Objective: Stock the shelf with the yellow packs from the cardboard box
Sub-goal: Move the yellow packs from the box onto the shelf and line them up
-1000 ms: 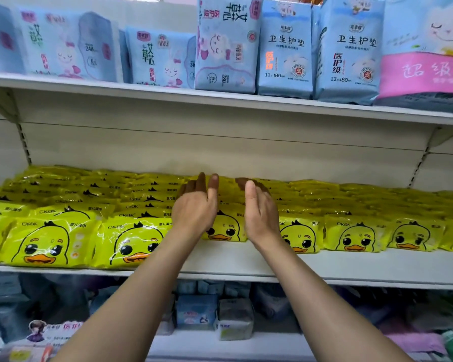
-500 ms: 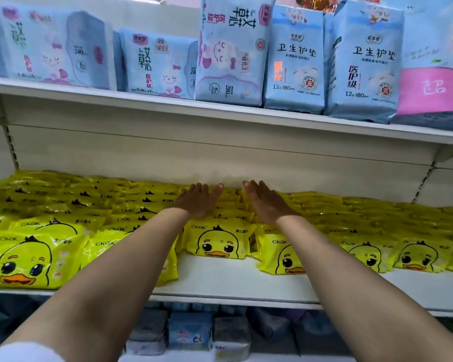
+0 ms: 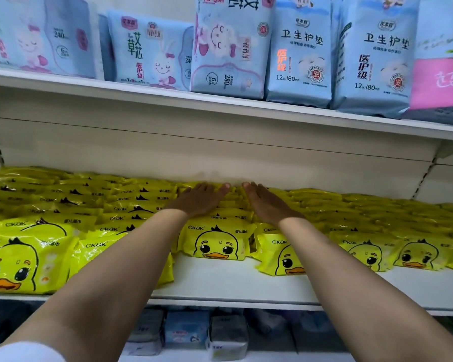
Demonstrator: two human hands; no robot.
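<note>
Yellow packs printed with a duck face fill the white middle shelf (image 3: 233, 283) in several rows, front to back. My left hand (image 3: 200, 198) lies flat, fingers straight, on top of the middle row behind its front pack (image 3: 216, 240). My right hand (image 3: 266, 202) lies flat beside it on the same rows, above a front pack (image 3: 277, 253) that tilts forward. Both hands reach to the back panel and hold nothing. The cardboard box is out of view.
The upper shelf (image 3: 220, 100) just above my hands carries tall blue packs (image 3: 298, 50) and a pink one (image 3: 439, 82) at the right. The lower shelf holds small blue and grey packs (image 3: 186, 329). A bare strip of shelf lies in front of the middle rows.
Both hands have gone from upright at the front packs to flat on top of the rows, reaching deeper toward the back panel. The view has moved closer to the shelf.
</note>
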